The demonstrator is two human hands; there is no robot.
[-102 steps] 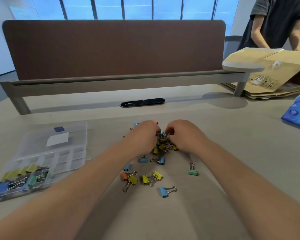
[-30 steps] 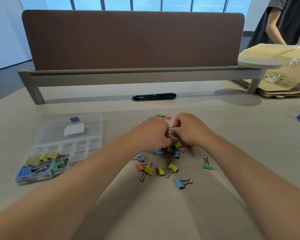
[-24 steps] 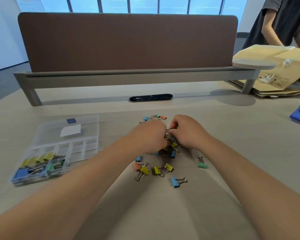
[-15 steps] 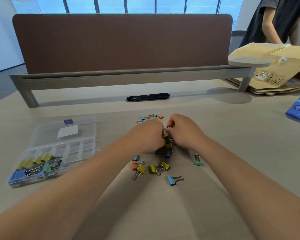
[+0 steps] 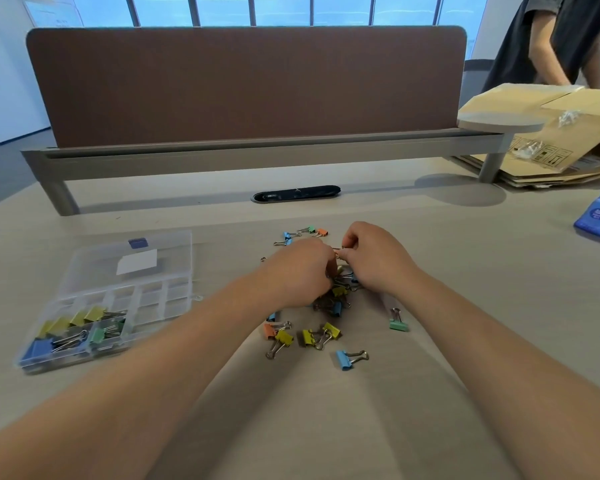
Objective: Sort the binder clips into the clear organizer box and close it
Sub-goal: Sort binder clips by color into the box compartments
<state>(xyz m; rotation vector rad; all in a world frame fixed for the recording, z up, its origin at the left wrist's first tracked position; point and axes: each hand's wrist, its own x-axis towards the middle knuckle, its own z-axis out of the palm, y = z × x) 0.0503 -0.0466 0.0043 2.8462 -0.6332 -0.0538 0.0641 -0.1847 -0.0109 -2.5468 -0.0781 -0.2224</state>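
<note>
Two hands meet over the binder clips (image 5: 338, 299): left hand (image 5: 300, 271) and right hand (image 5: 374, 261) both pinch a clip's wire handle; the open organizer box (image 5: 177, 299) lies at nine o'clock.

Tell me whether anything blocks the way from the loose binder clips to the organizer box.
Nothing does: bare tabletop lies between the binder clips and the organizer box, whose lid lies open. Only the person's own left forearm crosses that stretch.

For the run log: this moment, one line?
left hand: grips binder clip; right hand: pinches its wire; loose clips: on desk; clear organizer box: open, partly filled
</note>
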